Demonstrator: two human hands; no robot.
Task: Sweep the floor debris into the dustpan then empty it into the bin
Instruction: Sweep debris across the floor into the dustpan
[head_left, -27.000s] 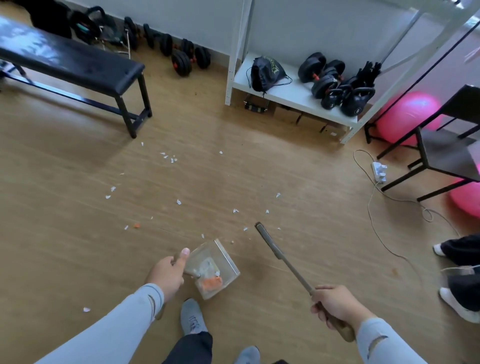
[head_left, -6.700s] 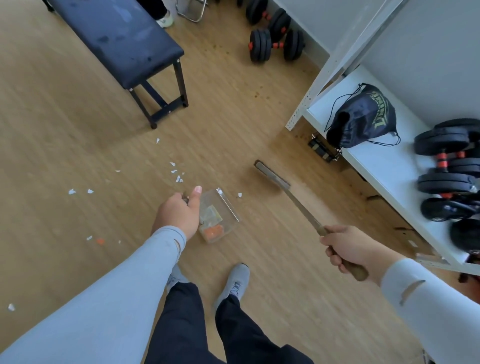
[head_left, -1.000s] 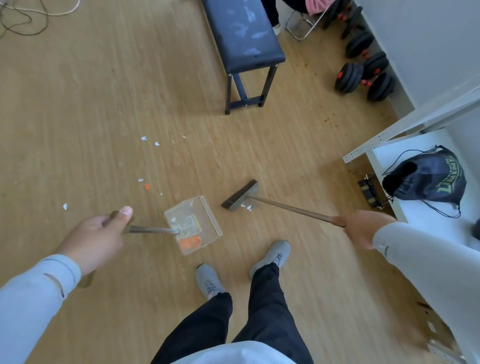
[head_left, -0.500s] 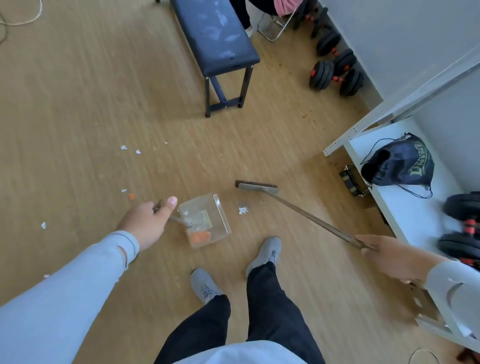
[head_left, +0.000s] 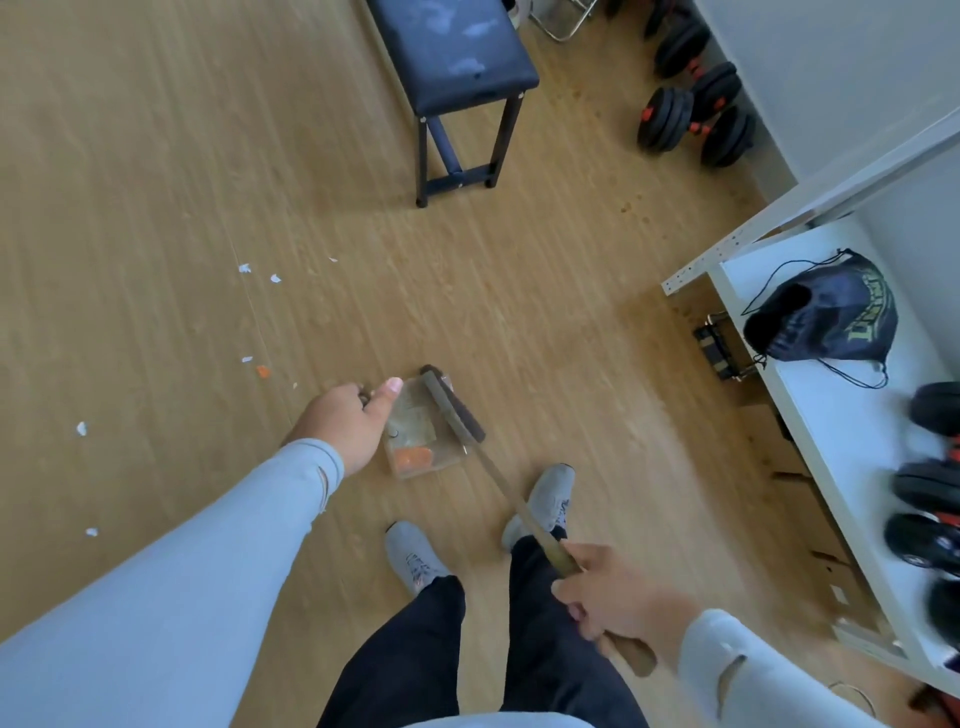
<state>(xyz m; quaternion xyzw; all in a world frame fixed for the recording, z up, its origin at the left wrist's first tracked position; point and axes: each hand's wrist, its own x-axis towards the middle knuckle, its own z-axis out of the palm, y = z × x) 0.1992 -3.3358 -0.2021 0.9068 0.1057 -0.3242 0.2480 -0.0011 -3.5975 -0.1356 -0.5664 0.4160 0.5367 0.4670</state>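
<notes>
A clear plastic dustpan (head_left: 415, 441) sits on the wooden floor in front of my feet, with white and orange scraps inside. My left hand (head_left: 347, 421) grips its handle, thumb stretched toward the pan. My right hand (head_left: 605, 592) grips the wooden handle of a broom (head_left: 511, 506). The dark broom head (head_left: 453, 404) lies across the open right edge of the dustpan. White paper bits (head_left: 244, 268) and an orange scrap (head_left: 263, 371) lie scattered on the floor to the left. No bin is in view.
A black padded bench (head_left: 452, 47) stands ahead. Black dumbbells (head_left: 691, 111) lie by the wall at upper right. A white shelf unit (head_left: 841, 415) on the right holds a dark drawstring bag (head_left: 826, 317) and more weights. My grey shoes (head_left: 415, 556) stand just behind the dustpan.
The broom head has swept left from the floor onto the dustpan's edge, taking the small white scrap with it. My right hand has pulled in close to my legs.
</notes>
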